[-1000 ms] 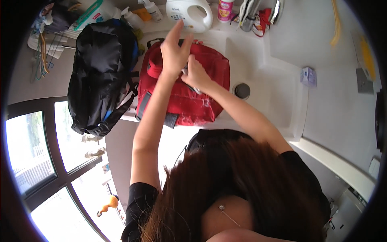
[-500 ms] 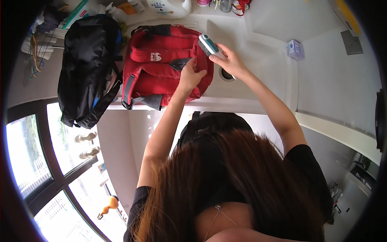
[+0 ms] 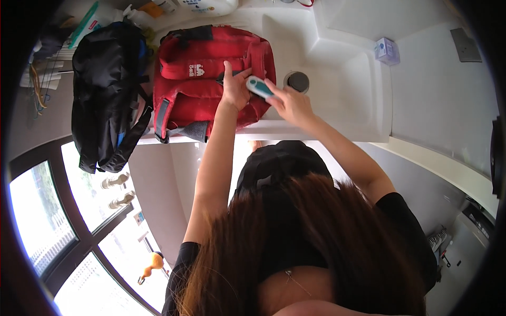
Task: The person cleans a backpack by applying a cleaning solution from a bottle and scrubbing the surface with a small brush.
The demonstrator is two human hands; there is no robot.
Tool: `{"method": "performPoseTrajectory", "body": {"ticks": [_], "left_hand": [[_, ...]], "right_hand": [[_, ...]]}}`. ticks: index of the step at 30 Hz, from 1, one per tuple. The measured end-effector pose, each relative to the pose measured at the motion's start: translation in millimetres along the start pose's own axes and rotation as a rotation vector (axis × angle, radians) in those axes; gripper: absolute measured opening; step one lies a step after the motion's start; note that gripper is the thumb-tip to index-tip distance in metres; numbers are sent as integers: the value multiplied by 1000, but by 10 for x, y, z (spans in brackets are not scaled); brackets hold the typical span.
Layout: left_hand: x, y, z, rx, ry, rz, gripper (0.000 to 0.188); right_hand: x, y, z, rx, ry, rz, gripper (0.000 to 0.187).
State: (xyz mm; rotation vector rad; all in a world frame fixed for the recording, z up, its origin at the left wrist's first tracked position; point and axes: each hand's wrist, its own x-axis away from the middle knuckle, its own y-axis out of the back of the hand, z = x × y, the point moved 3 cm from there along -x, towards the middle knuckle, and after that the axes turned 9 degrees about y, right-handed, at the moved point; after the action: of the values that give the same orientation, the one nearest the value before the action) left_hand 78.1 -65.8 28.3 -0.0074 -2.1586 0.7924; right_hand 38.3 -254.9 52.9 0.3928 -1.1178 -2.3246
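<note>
A red backpack [image 3: 195, 58] lies on its back or front, I cannot tell which, along the left part of the white sink. On its right part rests my left hand [image 3: 236, 90], thumb and fingers apart, next to a dark strap. My right hand [image 3: 295, 108] grips a scrub brush [image 3: 259, 87] with a white and teal back. The brush is over the backpack's right edge, close to my left fingers; its bristles are hidden beneath it.
A black backpack [image 3: 108, 89] hangs at the left beside the red one. The sink [image 3: 348, 95] has a round drain [image 3: 297, 81] right of the bag. A small purple-white box [image 3: 387, 51] sits on the right ledge, and a white jug [image 3: 211, 6] stands at the back.
The brush has come down and left from beside the bag's upper right edge, turning toward my left hand. My left hand has turned, its thumb now pointing up. The view has shifted slightly.
</note>
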Motion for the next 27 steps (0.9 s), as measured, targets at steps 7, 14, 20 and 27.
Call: {"method": "performPoseTrajectory", "body": {"ticks": [7,14,20,27], "left_hand": [[-56,-77,-44,-50,-5,71,130],[-35,38,-50,104,-6,171,132],[-36,-80,-20,-32,79,169,122],[-8,-285,-91,-108,85,86,110]], "right_hand": [[-953,11,-369,198,60,-371,48],[174,-41,70,-171,3,-167,55],[-789,15,-362,137,-132,-338,52],[-986,84,-792,-488,-309,-607,58]]}}
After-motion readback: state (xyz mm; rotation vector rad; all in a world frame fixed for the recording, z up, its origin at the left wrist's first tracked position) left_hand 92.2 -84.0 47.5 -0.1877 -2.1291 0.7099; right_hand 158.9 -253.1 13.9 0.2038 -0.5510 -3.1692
